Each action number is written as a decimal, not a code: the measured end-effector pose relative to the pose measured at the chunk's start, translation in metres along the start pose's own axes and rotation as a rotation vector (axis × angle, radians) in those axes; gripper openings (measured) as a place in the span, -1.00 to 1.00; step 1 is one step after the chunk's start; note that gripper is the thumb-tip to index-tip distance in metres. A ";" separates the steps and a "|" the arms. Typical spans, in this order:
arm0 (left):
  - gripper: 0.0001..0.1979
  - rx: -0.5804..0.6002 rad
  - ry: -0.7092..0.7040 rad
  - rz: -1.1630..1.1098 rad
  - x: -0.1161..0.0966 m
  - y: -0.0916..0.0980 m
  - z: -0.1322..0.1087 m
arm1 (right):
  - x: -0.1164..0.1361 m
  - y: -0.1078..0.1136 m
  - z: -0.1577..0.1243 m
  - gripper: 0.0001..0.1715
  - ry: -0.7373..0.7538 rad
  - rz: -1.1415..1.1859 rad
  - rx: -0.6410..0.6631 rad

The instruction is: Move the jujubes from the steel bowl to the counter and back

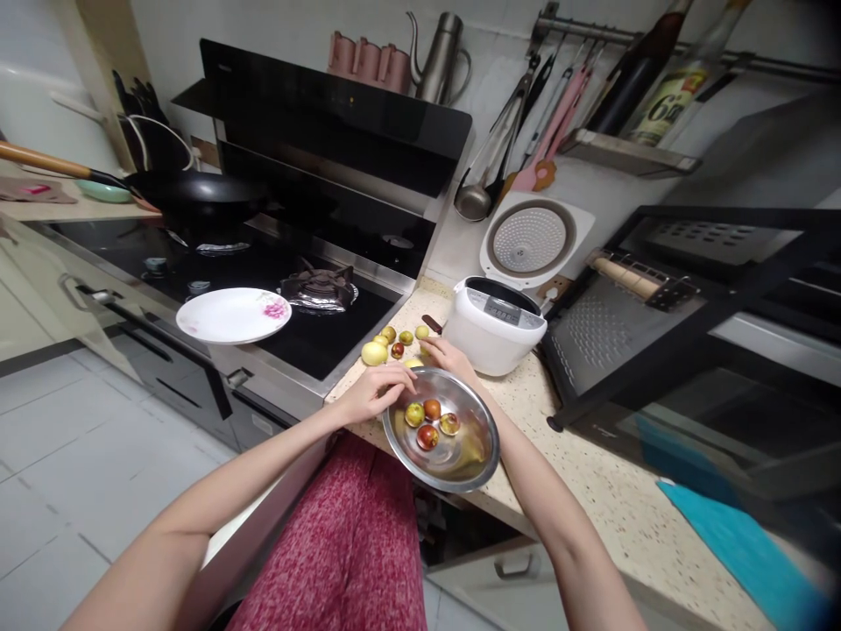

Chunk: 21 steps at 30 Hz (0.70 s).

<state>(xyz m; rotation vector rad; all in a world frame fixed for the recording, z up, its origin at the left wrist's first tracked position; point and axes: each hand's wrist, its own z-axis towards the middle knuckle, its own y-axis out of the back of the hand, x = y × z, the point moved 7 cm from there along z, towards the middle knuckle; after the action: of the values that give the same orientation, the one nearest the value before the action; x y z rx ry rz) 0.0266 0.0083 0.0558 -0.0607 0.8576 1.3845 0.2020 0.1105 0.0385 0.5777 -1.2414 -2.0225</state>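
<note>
A steel bowl (pixel 477 421) sits at the counter's front edge with several small red-green fruits (pixel 432 421) and some water in it. My left hand (pixel 378 390) rests on the bowl's left rim, fingers curled toward it. My right hand (pixel 445 353) reaches past the bowl's far rim, fingers bent over something small that I cannot make out, beside several loose fruits (pixel 387 343) lying on the counter.
A white rice cooker (pixel 494 326) with its lid up stands just behind my right hand. A flowered white plate (pixel 233 315) sits on the black stove (pixel 308 333) to the left, a wok (pixel 197 197) behind it. A dish rack (pixel 657 307) is to the right. A teal cloth (pixel 742 552) lies on the speckled counter.
</note>
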 end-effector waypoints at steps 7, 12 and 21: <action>-0.66 0.013 0.000 -0.005 -0.002 0.000 0.000 | 0.011 0.074 -0.039 -0.60 -0.022 0.074 -0.333; -0.66 0.026 0.007 -0.006 0.000 -0.001 0.000 | 0.044 0.097 -0.063 -0.54 0.000 0.245 -0.240; -0.64 0.047 0.028 0.012 0.000 0.000 0.001 | 0.092 0.100 -0.072 -0.68 0.160 0.460 0.093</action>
<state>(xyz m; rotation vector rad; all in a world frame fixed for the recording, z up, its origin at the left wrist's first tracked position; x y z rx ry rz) 0.0266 0.0085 0.0568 -0.0386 0.9146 1.3767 0.2211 -0.0313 0.0943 0.4378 -1.2437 -1.5152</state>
